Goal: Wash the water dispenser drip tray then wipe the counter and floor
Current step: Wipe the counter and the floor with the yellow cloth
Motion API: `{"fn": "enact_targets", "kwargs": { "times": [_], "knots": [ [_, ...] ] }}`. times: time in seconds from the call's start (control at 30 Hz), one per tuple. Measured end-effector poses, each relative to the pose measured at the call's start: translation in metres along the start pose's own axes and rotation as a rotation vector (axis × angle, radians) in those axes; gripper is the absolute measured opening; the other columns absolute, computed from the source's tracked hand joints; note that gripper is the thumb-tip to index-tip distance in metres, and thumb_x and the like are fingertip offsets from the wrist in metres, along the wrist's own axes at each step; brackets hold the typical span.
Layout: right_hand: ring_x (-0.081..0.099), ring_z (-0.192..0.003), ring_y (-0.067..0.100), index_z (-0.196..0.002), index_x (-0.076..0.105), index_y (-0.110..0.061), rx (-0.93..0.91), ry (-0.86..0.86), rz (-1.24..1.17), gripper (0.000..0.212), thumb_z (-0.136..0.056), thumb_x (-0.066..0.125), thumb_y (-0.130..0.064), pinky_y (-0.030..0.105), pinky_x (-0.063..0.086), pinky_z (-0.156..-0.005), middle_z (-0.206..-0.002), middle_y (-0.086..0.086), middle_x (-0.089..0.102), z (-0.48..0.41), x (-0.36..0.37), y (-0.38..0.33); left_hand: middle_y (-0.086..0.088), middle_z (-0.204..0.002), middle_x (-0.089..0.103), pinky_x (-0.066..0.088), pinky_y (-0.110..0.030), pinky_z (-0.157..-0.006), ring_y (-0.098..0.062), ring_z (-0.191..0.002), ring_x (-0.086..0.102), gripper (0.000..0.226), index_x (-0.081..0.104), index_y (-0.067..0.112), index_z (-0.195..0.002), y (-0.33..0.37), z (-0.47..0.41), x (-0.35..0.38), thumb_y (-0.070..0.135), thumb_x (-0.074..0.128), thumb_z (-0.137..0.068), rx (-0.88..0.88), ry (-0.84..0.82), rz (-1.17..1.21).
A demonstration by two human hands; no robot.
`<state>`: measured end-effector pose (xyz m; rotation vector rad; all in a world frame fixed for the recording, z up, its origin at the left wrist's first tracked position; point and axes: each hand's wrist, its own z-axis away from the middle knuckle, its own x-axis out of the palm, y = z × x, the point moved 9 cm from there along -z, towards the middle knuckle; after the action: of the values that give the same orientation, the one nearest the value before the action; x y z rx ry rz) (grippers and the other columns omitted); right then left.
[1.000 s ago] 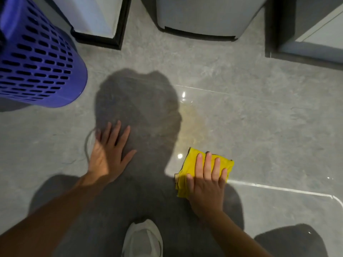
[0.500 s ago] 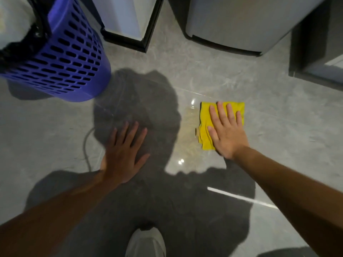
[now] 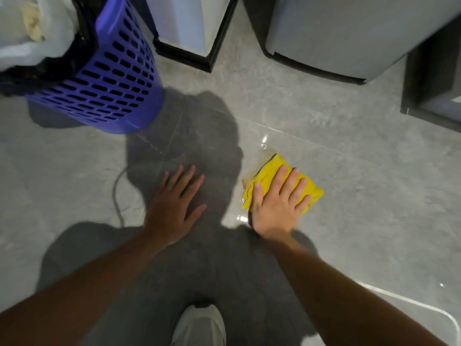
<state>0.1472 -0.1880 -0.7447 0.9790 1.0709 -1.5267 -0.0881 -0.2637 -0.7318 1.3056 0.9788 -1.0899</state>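
The right grip (image 3: 279, 203) lies flat on a folded yellow cloth (image 3: 273, 167), fingers straight and spread, pressing it onto the grey tiled floor (image 3: 361, 186). The cloth sticks out from under the fingers toward 12 and 2 o'clock, and its near edge is hidden beneath the palm. A faint yellowish wet patch (image 3: 259, 158) touches the cloth at its 11 o'clock. The left grip (image 3: 174, 208) rests open, palm down on bare floor at 9 o'clock of the cloth, apart from it. A purple slotted basket (image 3: 112, 78) stands at 10 o'clock. A thin cable (image 3: 117, 193) runs left of the left grip, and 1 pale shoe (image 3: 199, 325) shows at 6 o'clock.
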Motion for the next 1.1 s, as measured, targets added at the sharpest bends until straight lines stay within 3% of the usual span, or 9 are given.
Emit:
{"fn": "enact_targets", "kwargs": {
  "times": [0.1,0.23,0.47,0.63,0.73,0.83,0.93,1.0,1.1],
  "knots": [
    [0.000,-0.159,0.038,-0.166,0.005,-0.022,-0.030,-0.042,-0.010,0.083,-0.098,0.021,-0.067,0.063,0.002,-0.125,-0.175,0.010,0.002,-0.068,-0.012,0.001,-0.012,-0.160,0.045,0.028,-0.054,-0.122,-0.035,-0.149,0.038,0.063,0.051,0.012,-0.149,-0.005,-0.002,-0.011,0.047,0.053,-0.096,-0.011,-0.041,0.130],
    [-0.009,-0.159,0.035,-0.165,-0.004,-0.028,-0.341,-0.124,0.141,0.080,-0.098,0.014,-0.067,0.059,-0.004,-0.126,-0.175,0.004,-0.008,-0.138,-0.027,-0.027,-0.016,-0.157,0.048,0.031,-0.049,-0.121,-0.037,-0.146,0.042,0.061,0.056,0.010,-0.146,-0.021,0.012,-0.027,0.045,0.053,-0.096,0.035,-0.050,0.088],
    [0.002,-0.159,0.039,-0.166,0.012,-0.027,-0.825,-0.154,0.354,0.074,-0.100,0.019,-0.060,0.063,0.007,-0.126,-0.174,0.008,0.006,-0.064,-0.014,-0.035,-0.019,-0.159,0.044,0.030,-0.053,-0.122,-0.040,-0.149,0.037,0.070,0.050,0.011,-0.152,-0.049,0.062,-0.022,0.052,0.053,-0.095,0.043,-0.148,-0.002],
    [0.026,-0.154,0.044,-0.159,0.039,-0.019,-0.700,-0.143,0.221,0.071,-0.098,0.049,-0.053,0.067,0.024,-0.120,-0.168,0.014,0.028,0.064,0.010,0.025,-0.017,-0.160,0.043,0.034,-0.053,-0.120,-0.037,-0.150,0.036,0.076,0.049,0.011,-0.152,-0.041,0.071,-0.025,0.058,0.051,-0.093,-0.004,-0.207,0.027],
    [0.033,-0.150,0.045,-0.159,0.040,-0.019,-0.598,-0.210,0.224,0.072,-0.098,0.046,-0.058,0.066,0.024,-0.119,-0.167,0.015,0.032,0.106,0.024,0.037,-0.015,-0.161,0.042,0.027,-0.045,-0.122,-0.034,-0.150,0.035,0.081,0.047,0.010,-0.153,-0.042,0.074,-0.026,0.061,0.049,-0.090,-0.079,-0.220,0.034],
    [0.024,-0.155,0.043,-0.163,0.029,-0.021,-0.454,-0.120,0.188,0.074,-0.100,0.036,-0.060,0.065,0.019,-0.121,-0.170,0.013,0.024,0.049,0.010,0.005,-0.017,-0.161,0.042,0.032,-0.044,-0.120,-0.036,-0.149,0.037,0.085,0.048,0.007,-0.152,-0.038,0.078,-0.028,0.063,0.050,-0.087,-0.103,-0.235,0.042],
    [-0.006,-0.160,0.036,-0.165,-0.002,-0.028,-0.336,-0.191,0.122,0.077,-0.101,0.019,-0.065,0.062,0.000,-0.125,-0.175,0.005,-0.005,-0.043,0.003,-0.044,-0.022,-0.159,0.043,0.035,-0.052,-0.119,-0.044,-0.147,0.039,0.088,0.048,0.002,-0.151,-0.034,0.075,-0.029,0.060,0.062,-0.085,-0.121,-0.311,0.042],
    [-0.012,-0.159,0.035,-0.165,-0.006,-0.029,-0.380,-0.187,0.116,0.077,-0.101,0.017,-0.065,0.061,-0.006,-0.125,-0.175,0.003,-0.011,-0.093,-0.001,-0.086,-0.017,-0.168,0.026,0.026,-0.048,-0.125,-0.039,-0.156,0.024,0.096,0.034,0.007,-0.159,-0.038,0.071,-0.026,0.056,0.072,-0.086,-0.162,-0.384,0.075],
    [-0.012,-0.159,0.036,-0.165,-0.004,-0.028,-0.519,-0.210,0.177,0.075,-0.102,0.017,-0.063,0.062,-0.006,-0.125,-0.175,0.005,-0.010,-0.115,0.002,-0.140,-0.008,-0.173,0.006,0.019,-0.041,-0.128,-0.030,-0.160,0.007,0.102,0.016,0.014,-0.164,-0.042,0.073,-0.024,0.060,0.067,-0.088,-0.133,-0.449,0.060]
  ]
}}
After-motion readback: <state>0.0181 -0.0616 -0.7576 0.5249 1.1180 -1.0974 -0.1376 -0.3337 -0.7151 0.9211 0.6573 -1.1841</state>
